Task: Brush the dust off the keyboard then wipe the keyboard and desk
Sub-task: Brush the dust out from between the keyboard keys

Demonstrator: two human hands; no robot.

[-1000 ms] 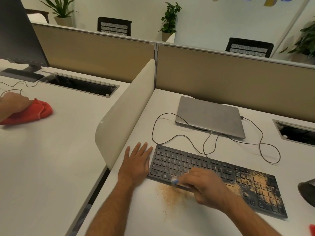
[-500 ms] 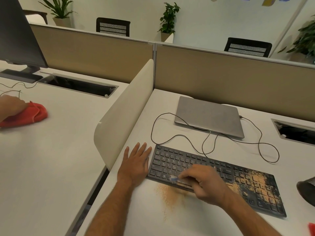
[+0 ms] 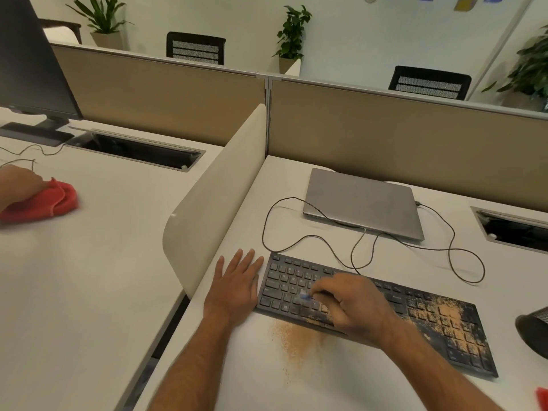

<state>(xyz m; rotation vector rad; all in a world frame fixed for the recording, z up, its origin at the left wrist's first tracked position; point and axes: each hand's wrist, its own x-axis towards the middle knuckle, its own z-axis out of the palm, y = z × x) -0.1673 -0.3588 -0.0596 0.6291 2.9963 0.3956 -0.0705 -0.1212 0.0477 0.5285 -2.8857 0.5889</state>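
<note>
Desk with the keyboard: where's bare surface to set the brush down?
Bare patch between the closed laptop and keyboard, crossed by the cable. Bare front edge below the left hand. Crowded: dust pile ahead of the right hand.

The keyboard (image 3: 370,310) is showing pale letter legends on its left keys, Q, W and E just legible; the rest are blurring out, and nothing else is readable.
</note>
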